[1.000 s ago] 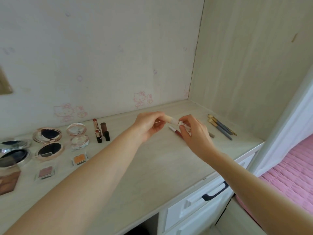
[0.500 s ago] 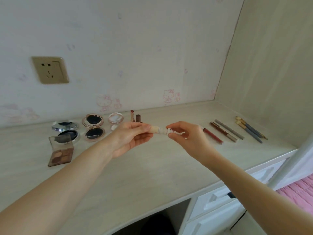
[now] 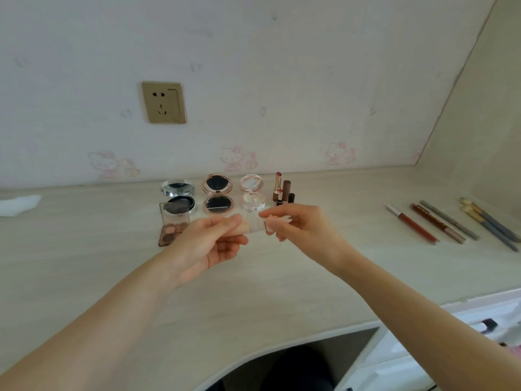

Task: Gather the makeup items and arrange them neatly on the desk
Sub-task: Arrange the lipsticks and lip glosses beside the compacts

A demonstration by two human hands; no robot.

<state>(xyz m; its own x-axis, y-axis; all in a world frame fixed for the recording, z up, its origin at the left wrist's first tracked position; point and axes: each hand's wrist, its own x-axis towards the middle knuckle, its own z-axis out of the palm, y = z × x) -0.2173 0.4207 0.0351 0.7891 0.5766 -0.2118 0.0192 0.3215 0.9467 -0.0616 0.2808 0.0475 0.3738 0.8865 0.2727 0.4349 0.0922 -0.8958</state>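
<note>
At the frame's centre our left hand (image 3: 210,244) grips a small beige tube (image 3: 255,226) while our right hand (image 3: 298,230) pinches its pale cap end, above the surface (image 3: 282,292). We see no legible writing on it.

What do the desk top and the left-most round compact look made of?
Desk: pale matte wood-grain surface, likely laminate; faint streaks, no glare. Round compact: shiny silver rim, chrome-look metal or plated plastic, with a dark, mirror-like inside; which one is unclear.
</note>
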